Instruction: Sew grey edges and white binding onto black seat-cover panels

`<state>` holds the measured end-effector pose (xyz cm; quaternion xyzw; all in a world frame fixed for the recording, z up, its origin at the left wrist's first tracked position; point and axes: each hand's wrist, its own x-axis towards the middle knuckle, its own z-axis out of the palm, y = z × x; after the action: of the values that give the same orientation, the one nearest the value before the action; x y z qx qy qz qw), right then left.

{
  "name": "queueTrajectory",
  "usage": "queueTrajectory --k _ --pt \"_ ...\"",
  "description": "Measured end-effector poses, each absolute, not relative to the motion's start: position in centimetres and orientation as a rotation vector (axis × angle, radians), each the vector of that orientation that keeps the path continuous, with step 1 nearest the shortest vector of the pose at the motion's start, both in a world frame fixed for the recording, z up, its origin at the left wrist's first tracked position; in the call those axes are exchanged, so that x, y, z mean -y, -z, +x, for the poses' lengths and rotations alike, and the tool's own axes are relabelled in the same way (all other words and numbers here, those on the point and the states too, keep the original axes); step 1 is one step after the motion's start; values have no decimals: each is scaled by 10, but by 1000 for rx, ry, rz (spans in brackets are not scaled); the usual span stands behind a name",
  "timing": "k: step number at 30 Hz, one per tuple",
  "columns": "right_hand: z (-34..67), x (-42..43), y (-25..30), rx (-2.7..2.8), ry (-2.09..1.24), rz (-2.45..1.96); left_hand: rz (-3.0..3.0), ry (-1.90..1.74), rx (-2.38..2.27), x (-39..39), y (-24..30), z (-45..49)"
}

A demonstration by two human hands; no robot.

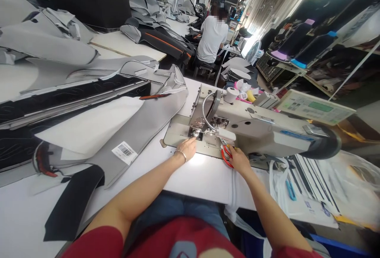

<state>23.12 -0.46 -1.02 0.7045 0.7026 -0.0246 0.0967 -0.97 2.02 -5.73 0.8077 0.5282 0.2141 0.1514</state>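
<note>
The sewing machine (258, 131) stands before me on the white table. My left hand (187, 148) reaches to its needle area, fingertips close together at the shiny metal parts (196, 133) by the presser foot. Whatever those fingers pinch, if anything, is too small to make out. Wrapped round the red handles of a pair of scissors (225, 159) is my right hand (240, 160). The blades point away from me, toward the machine's needle head, and are partly hidden.
Left of the machine lies a large grey and black fabric cover (148, 123) with a barcode label (124, 152). White tape (234, 188) hangs over the front edge. A blue cutter (291, 190) and dark strips lie at right. A seated person (212, 40) is farther back.
</note>
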Motion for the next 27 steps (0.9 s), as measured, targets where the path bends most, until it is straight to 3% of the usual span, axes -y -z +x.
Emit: queueTrajectory --k 5,11,17,23,27 --pt "193 9 -2 -2206 12 2052 2240 -659 -1618 -19 59 -10" --pt "112 -31 38 -2488 163 2080 2143 -806 -1702 -19 59 -14" --pt "100 -68 56 -2531 359 2192 2010 -951 -1620 -28 60 -18" --pt "106 -11 50 -2655 373 2475 1375 -778 -1302 -26 62 -8" --pt "130 48 48 -2753 570 2399 1351 -557 -962 0 67 10"
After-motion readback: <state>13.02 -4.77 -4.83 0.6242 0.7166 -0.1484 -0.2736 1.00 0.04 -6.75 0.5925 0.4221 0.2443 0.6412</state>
